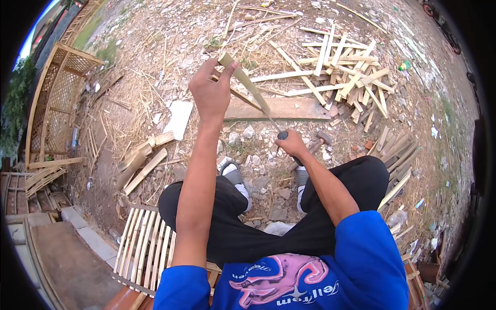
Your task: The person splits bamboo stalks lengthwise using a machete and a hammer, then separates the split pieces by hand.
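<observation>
My left hand [211,89] is raised, its fingers closed around the upper end of a bamboo strip [245,83]. The strip slants down to the right, its lower end at a flat wooden plank [299,109] on the ground. A second, thinner piece [244,99] runs beside it below my left hand; whether the two are joined I cannot tell. My right hand [293,145] is wrapped around the black handle of a knife [282,135]. The narrow blade points up and left to the strip's lower end; whether it touches is too small to tell.
A heap of split bamboo strips [356,72] lies beyond the plank to the right. Bamboo pieces [142,163] and a white sheet [179,119] lie on the left. A slatted bamboo panel [147,243] is beside my left leg; more strips [398,155] lie by my right knee.
</observation>
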`<state>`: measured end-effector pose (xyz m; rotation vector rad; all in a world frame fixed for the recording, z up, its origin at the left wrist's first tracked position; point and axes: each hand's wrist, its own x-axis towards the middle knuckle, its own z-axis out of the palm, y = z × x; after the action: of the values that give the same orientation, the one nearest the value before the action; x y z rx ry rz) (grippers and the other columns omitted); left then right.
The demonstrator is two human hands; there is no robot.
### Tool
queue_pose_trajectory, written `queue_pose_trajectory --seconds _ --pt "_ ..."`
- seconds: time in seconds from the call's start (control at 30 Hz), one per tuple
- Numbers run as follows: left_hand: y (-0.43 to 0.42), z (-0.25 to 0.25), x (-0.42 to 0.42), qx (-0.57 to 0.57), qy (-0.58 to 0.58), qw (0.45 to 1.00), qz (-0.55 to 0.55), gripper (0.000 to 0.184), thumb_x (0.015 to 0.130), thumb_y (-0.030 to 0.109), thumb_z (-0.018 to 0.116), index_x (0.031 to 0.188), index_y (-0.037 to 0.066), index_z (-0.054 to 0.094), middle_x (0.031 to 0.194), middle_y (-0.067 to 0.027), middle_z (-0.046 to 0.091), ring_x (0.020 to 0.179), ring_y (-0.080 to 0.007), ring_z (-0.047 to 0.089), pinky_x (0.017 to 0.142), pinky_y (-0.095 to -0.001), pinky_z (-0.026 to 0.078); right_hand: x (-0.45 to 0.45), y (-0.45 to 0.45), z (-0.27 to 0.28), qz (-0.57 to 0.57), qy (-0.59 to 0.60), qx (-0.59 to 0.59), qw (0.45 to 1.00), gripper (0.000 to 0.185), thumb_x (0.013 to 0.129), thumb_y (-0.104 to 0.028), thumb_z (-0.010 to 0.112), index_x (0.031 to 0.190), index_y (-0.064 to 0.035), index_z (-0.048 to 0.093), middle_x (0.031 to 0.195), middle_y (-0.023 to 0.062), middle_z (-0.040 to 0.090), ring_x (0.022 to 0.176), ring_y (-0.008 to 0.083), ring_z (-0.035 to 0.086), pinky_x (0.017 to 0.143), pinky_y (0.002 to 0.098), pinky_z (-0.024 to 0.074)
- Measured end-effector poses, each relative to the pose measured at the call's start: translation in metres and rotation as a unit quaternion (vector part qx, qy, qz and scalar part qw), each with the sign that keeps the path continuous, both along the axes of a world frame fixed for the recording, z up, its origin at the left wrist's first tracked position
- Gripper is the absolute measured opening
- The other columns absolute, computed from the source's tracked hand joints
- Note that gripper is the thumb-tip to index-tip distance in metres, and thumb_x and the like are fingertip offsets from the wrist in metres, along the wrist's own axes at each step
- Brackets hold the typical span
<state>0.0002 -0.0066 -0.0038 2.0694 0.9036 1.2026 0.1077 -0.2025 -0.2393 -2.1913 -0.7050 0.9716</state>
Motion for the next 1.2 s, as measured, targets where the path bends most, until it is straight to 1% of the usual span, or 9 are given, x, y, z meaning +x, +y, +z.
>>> queue_pose_trajectory --seconds 0.17,0.4,0.53,0.67,0.8,1.0,1.03,1.17,1.2 --pt "0.014 -0.007 -0.015 -0.005 -0.013 1.000 0.028 0.032 0.081 0.026 0.081 0.097 -0.001 0.070 0.060 -0.0037 0.056 0.053 -0.0106 0.048 0.049 -0.0283 0.036 0.013 -0.031 -0.036 0.026 -0.073 -0.101 0.992 0.058 0.068 -0.040 0.074 0.107 0.0014 0.065 0.105 0.0269 0.068 0.101 0.0391 0.066 0.090 0.0442 0.0512" --pt "0.028 0.018 -0.036 -0.029 -0.053 0.997 0.045 0.027 0.086 0.029 0.077 0.094 0.005 0.067 0.063 0.0012 0.056 0.056 -0.0054 0.049 0.051 -0.0223 0.033 0.003 -0.015 0.005 -0.024 -0.115 -0.117 0.986 0.062 0.072 -0.044 0.074 0.111 0.0026 0.063 0.101 0.0259 0.069 0.099 0.0411 0.066 0.088 0.0466 0.0510" --pt "0.036 0.041 -0.052 -0.028 -0.092 0.995 0.021 0.026 0.087 0.029 0.077 0.091 0.006 0.065 0.067 0.0033 0.054 0.055 -0.0039 0.042 0.052 -0.0201 0.032 0.004 0.007 0.014 0.070 -0.150 -0.025 0.986 0.070 0.076 -0.044 0.075 0.127 -0.0013 0.054 0.119 0.0263 0.062 0.114 0.0411 0.058 0.096 0.0472 0.0463" --pt "0.034 0.053 -0.060 -0.123 -0.272 0.952 -0.065 0.029 0.087 0.028 0.077 0.092 0.004 0.061 0.070 0.0048 0.051 0.065 -0.0032 0.045 0.054 -0.0222 0.035 -0.015 0.042 0.048 0.103 -0.138 0.120 0.978 0.089 0.074 -0.047 0.078 0.142 -0.0055 0.041 0.138 0.0266 0.049 0.131 0.0410 0.043 0.109 0.0467 0.0363" --pt "0.041 0.061 -0.088 -0.195 -0.332 0.889 -0.248 0.027 0.090 0.029 0.072 0.093 0.007 0.057 0.075 0.0034 0.054 0.059 -0.0038 0.040 0.052 -0.0202 0.035 -0.029 0.065 0.110 0.186 -0.099 0.270 0.940 0.103 0.067 -0.048 0.084 0.148 -0.0070 0.036 0.142 0.0266 0.044 0.134 0.0415 0.040 0.113 0.0450 0.0332" --pt "0.042 0.074 -0.099 -0.201 -0.413 0.824 -0.333 0.032 0.091 0.036 0.068 0.084 0.009 0.051 0.075 0.0027 0.044 0.062 -0.0066 0.037 0.049 -0.0197 0.031 -0.047 0.067 0.131 0.296 0.077 0.251 0.918 0.096 0.065 -0.042 0.089 0.142 -0.0053 0.044 0.131 0.0209 0.057 0.127 0.0310 0.051 0.110 0.0411 0.0363" --pt "0.045 0.073 -0.102 -0.205 -0.422 0.816 -0.339 0.033 0.093 0.037 0.066 0.083 0.009 0.050 0.074 0.0029 0.042 0.061 -0.0069 0.035 0.049 -0.0198 0.029 -0.054 0.063 0.130 0.285 0.088 0.250 0.921 0.081 0.067 -0.040 0.088 0.131 -0.0044 0.055 0.112 0.0146 0.066 0.108 0.0237 0.061 0.098 0.0370 0.0452" --pt "0.055 0.071 -0.107 -0.205 -0.427 0.816 -0.332 0.040 0.095 0.044 0.061 0.079 0.010 0.047 0.071 0.0030 0.032 0.060 -0.0082 0.030 0.047 -0.0216 0.025 -0.072 0.060 0.120 0.352 0.124 0.217 0.902 0.045 0.077 -0.034 0.082 0.102 -0.0010 0.064 0.084 0.0076 0.065 0.081 0.0118 0.059 0.071 0.0314 0.0459" --pt "0.056 0.070 -0.106 -0.209 -0.430 0.824 -0.302 0.042 0.096 0.046 0.060 0.078 0.010 0.046 0.070 0.0029 0.032 0.060 -0.0083 0.029 0.047 -0.0221 0.024 -0.079 0.058 0.114 0.330 0.158 0.212 0.906 0.042 0.079 -0.034 0.080 0.102 -0.0010 0.065 0.082 0.0086 0.065 0.079 0.0146 0.060 0.071 0.0333 0.0466"
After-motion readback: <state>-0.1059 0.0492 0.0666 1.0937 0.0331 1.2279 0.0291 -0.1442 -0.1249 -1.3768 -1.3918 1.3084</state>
